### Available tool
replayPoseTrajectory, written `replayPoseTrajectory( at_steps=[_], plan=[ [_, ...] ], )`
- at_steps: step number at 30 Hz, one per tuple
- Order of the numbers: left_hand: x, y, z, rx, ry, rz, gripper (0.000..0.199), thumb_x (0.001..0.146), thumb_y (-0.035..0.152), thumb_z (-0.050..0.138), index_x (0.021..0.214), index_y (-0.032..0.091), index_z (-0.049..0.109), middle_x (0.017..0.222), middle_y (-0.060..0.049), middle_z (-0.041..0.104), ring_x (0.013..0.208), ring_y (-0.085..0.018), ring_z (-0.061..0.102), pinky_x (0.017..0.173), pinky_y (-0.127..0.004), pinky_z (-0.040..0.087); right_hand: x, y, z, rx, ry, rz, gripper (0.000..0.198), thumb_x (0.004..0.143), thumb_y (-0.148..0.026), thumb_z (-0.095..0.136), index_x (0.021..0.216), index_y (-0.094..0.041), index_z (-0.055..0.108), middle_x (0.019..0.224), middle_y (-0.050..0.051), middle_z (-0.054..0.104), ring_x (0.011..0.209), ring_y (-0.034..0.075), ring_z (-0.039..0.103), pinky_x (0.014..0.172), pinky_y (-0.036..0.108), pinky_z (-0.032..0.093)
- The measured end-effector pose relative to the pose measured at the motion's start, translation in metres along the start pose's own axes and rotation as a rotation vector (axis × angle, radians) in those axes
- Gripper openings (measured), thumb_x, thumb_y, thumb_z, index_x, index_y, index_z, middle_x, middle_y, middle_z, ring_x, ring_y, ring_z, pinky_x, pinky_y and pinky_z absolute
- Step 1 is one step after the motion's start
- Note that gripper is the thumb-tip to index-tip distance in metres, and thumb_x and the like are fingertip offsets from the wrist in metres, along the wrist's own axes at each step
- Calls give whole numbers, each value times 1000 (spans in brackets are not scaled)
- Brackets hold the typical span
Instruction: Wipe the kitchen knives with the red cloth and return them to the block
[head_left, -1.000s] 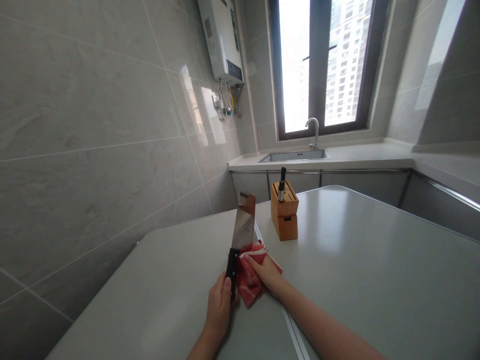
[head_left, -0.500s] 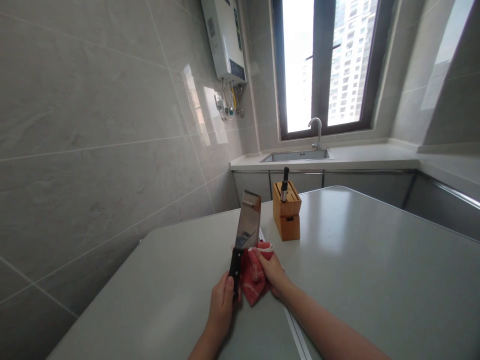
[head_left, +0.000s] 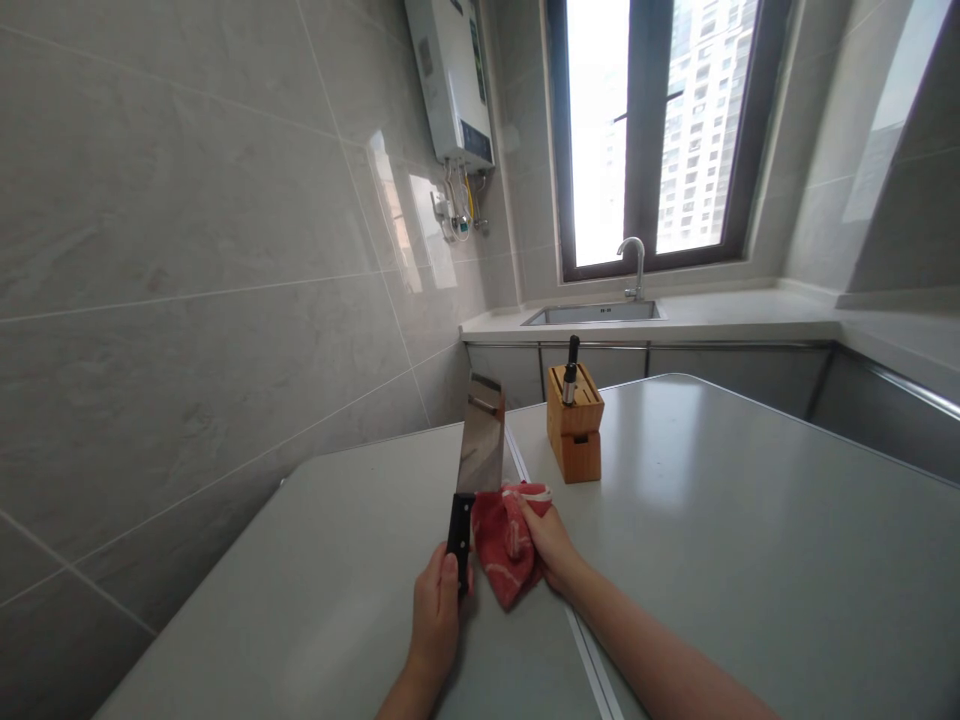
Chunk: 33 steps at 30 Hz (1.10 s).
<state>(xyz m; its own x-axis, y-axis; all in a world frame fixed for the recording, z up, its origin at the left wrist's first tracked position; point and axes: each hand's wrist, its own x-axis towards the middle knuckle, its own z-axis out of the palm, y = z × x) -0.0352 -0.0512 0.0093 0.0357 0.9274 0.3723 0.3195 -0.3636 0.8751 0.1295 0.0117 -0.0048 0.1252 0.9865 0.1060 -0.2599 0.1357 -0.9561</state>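
My left hand (head_left: 438,600) is closed round the black handle of a cleaver (head_left: 482,440), whose broad steel blade points up and away from me. In my right hand (head_left: 553,550) is a bunched red cloth (head_left: 508,555) with white lines, gripped between thumb and fingers. The cloth hangs just right of the handle, close to the base of the blade; whether it touches the steel is hard to make out. Beyond the cloth stands a wooden knife block (head_left: 576,430) with a black-handled tool (head_left: 571,370) upright in one slot.
The pale table (head_left: 720,560) has a seam running lengthwise near my hands. Behind it is a counter (head_left: 742,310) with a sink (head_left: 592,313) and a faucet (head_left: 637,268). A tiled wall (head_left: 187,250) lies to the left, with a water heater (head_left: 454,90) high up.
My left hand has shifted slightly left with the cleaver, away from the cloth. The cloth stays in my right hand, which has hardly moved.
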Motion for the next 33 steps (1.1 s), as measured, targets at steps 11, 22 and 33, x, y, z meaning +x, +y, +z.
replayPoseTrajectory(
  at_steps=[11,22,33],
  plan=[
    [2,-4,-8,59,194,64,35,90,48,35,82,19,54,66,1,54,52,-14,45,51,-23,38,-24,-11,6,-384,-272,-193,30,71,-43,63,89,-19,68,90,5,72,89,25,64,84,37,48],
    [43,58,-61,470,284,305,46,84,58,38,92,19,61,60,-1,65,56,-20,64,50,-26,49,-22,-3,1,-386,-202,-116,44,68,-43,66,103,-17,63,105,9,69,100,27,62,90,37,45],
    [123,259,-54,1244,3,1195,48,89,50,34,120,21,58,75,-2,63,64,-17,59,75,-41,45,-22,-6,-1,-434,-211,-99,43,66,-46,65,98,-17,66,98,8,71,94,27,64,86,36,47]
  ],
)
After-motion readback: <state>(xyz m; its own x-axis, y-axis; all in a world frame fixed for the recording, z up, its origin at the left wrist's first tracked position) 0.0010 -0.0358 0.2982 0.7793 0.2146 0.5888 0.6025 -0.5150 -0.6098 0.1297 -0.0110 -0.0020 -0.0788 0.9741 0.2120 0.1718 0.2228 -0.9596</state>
